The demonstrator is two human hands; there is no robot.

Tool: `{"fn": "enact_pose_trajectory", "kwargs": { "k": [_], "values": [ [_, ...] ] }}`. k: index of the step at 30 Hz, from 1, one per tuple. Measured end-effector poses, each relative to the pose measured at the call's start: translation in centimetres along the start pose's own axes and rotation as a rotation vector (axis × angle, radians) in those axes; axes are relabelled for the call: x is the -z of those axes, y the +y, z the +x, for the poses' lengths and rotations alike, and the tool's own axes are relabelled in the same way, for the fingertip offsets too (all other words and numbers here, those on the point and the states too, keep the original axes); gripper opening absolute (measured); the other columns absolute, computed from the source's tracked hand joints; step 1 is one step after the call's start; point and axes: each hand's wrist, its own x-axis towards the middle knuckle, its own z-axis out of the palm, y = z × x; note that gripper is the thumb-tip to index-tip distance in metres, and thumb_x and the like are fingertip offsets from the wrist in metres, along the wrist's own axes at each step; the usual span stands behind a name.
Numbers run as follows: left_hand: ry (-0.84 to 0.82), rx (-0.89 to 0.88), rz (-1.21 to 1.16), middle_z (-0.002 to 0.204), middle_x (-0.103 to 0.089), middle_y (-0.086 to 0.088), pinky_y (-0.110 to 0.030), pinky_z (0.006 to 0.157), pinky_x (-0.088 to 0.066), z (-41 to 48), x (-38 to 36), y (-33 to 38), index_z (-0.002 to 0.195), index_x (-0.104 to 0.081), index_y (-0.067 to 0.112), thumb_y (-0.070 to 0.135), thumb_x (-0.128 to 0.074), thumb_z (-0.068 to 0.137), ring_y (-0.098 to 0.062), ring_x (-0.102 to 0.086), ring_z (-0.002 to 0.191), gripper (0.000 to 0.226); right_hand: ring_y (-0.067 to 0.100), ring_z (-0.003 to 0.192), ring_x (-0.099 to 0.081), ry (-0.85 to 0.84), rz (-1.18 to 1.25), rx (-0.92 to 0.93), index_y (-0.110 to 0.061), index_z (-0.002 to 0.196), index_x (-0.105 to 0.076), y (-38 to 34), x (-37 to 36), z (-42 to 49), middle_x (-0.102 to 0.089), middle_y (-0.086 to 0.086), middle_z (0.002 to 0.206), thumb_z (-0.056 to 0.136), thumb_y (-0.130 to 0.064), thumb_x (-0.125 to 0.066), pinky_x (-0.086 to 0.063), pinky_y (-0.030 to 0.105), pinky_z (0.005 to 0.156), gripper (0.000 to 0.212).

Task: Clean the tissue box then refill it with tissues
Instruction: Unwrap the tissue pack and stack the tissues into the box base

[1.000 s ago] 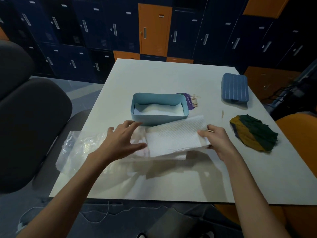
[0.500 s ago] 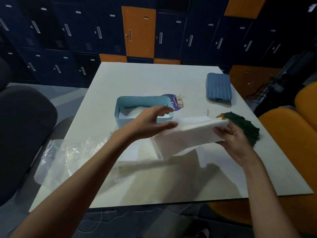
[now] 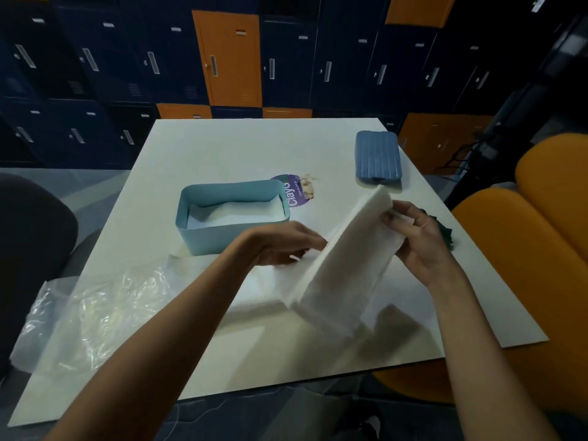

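Observation:
The light blue tissue box (image 3: 203, 240) stands open on the white table (image 3: 248, 148), with white tissues lying inside it. Its darker blue ribbed lid (image 3: 378, 159) lies apart at the far right. A thick stack of white tissues (image 3: 346, 259) is tilted up on edge in front of the box. My right hand (image 3: 416, 237) grips its upper right end. My left hand (image 3: 283, 246) reaches across and holds the stack's left side, fingers partly hidden behind it.
Crumpled clear plastic wrap (image 3: 95, 310) lies at the near left table edge. A purple printed label (image 3: 294, 192) lies behind the box. A dark green cloth (image 3: 445, 232) peeks out behind my right hand. Orange chairs (image 3: 521, 249) stand right, a dark chair (image 3: 31, 249) left.
The tissue stack has been raised from flat on the table to a steep tilt. My right hand lifted its end up; my left hand crossed over onto the stack.

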Motion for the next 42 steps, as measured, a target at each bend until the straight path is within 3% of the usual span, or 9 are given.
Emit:
{"fn": "enact_pose_trajectory", "kwargs": {
  "k": [3, 8, 12, 16, 22, 29, 33, 39, 42],
  "values": [
    [-0.11, 0.03, -0.117, 0.09, -0.059, -0.002, -0.017, 0.058, -0.046, 0.5, -0.7, -1.5, 0.102, -0.065, 0.014, 0.023, -0.06, 0.096, -0.009, -0.055, 0.069, 0.012, 0.022, 0.089, -0.064, 0.05, 0.039, -0.063, -0.012, 0.108, -0.063, 0.0, 0.3, 0.9, -0.067, 0.01, 0.101, 0.086, -0.003, -0.063, -0.056, 0.029, 0.073, 0.024],
    [0.052, 0.079, -0.54, 0.089, -0.064, -0.008, -0.029, 0.065, -0.052, 2.3, -2.8, -3.5, 0.095, -0.066, 0.012, 0.023, -0.077, 0.065, -0.019, -0.058, 0.072, 0.034, 0.03, 0.106, -0.063, 0.196, 0.166, -0.338, -0.005, 0.122, -0.061, 3.9, -0.2, 0.7, -0.066, 0.016, 0.118, 0.086, -0.019, -0.068, -0.052, 0.041, 0.092, 0.039],
    [0.098, 0.14, -0.838, 0.081, -0.063, -0.012, -0.029, 0.057, -0.055, 3.0, -4.2, -4.3, 0.09, -0.065, 0.003, 0.017, -0.07, 0.082, -0.02, -0.061, 0.062, 0.017, 0.028, 0.087, -0.066, 0.214, 0.187, -0.429, 0.008, 0.109, -0.062, 5.9, -1.1, -1.0, -0.067, 0.019, 0.102, 0.09, -0.003, -0.061, -0.059, 0.035, 0.072, 0.022],
    [0.224, -0.012, -0.609, 0.088, -0.067, -0.016, -0.031, 0.063, -0.052, 2.8, -4.1, -3.9, 0.099, -0.067, 0.001, 0.021, -0.067, 0.087, -0.024, -0.064, 0.074, 0.023, 0.025, 0.082, -0.065, 0.243, 0.15, -0.381, 0.001, 0.095, -0.062, 4.9, -0.9, -1.1, -0.067, 0.015, 0.094, 0.088, 0.005, -0.06, -0.059, 0.033, 0.067, 0.009],
    [0.395, -0.23, -0.347, 0.065, -0.041, -0.008, -0.025, 0.052, -0.027, 1.7, -2.6, -2.5, 0.06, -0.045, 0.02, 0.018, -0.062, 0.079, -0.019, -0.038, 0.06, 0.026, 0.029, 0.089, -0.063, 0.228, 0.022, -0.352, -0.007, 0.112, -0.061, 5.2, 0.2, -2.4, -0.067, 0.011, 0.099, 0.092, -0.006, -0.06, -0.051, 0.048, 0.082, 0.02],
    [0.21, -0.141, -0.612, 0.057, -0.063, 0.009, -0.017, 0.046, -0.034, 0.9, -0.8, -2.8, 0.095, -0.064, 0.019, 0.013, -0.048, 0.1, -0.004, -0.051, 0.044, 0.018, 0.025, 0.102, -0.065, 0.088, -0.102, -0.035, -0.017, 0.126, -0.058, 0.1, 0.3, -3.1, -0.068, 0.007, 0.114, 0.088, -0.009, -0.062, -0.055, 0.042, 0.086, 0.039],
    [0.162, -0.053, -0.811, 0.088, -0.07, -0.003, -0.028, 0.064, -0.059, 1.5, -1.4, -4.2, 0.118, -0.059, 0.018, 0.025, -0.042, 0.103, -0.014, -0.068, 0.068, 0.025, 0.027, 0.1, -0.067, 0.017, -0.091, -0.148, -0.013, 0.125, -0.058, 0.1, -1.1, -1.5, -0.069, 0.011, 0.113, 0.088, -0.008, -0.062, -0.057, 0.04, 0.082, 0.037],
    [0.173, 0.066, -0.847, 0.1, -0.069, -0.01, -0.037, 0.085, -0.055, 2.0, -2.6, -5.3, 0.128, -0.058, 0.011, 0.043, -0.053, 0.096, -0.023, -0.066, 0.084, 0.045, 0.024, 0.089, -0.068, 0.14, -0.023, -0.299, -0.004, 0.124, -0.058, 5.5, -2.1, 0.0, -0.07, 0.011, 0.105, 0.089, -0.005, -0.063, -0.056, 0.034, 0.069, 0.035],
    [0.162, 0.063, -0.769, 0.1, -0.074, -0.007, -0.038, 0.092, -0.053, 2.0, -3.0, -5.5, 0.109, -0.064, 0.012, 0.055, -0.058, 0.089, -0.024, -0.068, 0.09, 0.048, 0.025, 0.09, -0.069, 0.129, 0.025, -0.315, -0.005, 0.121, -0.06, 5.8, -2.2, 0.1, -0.071, 0.011, 0.104, 0.089, -0.006, -0.063, -0.057, 0.033, 0.066, 0.032]
  ]
}}
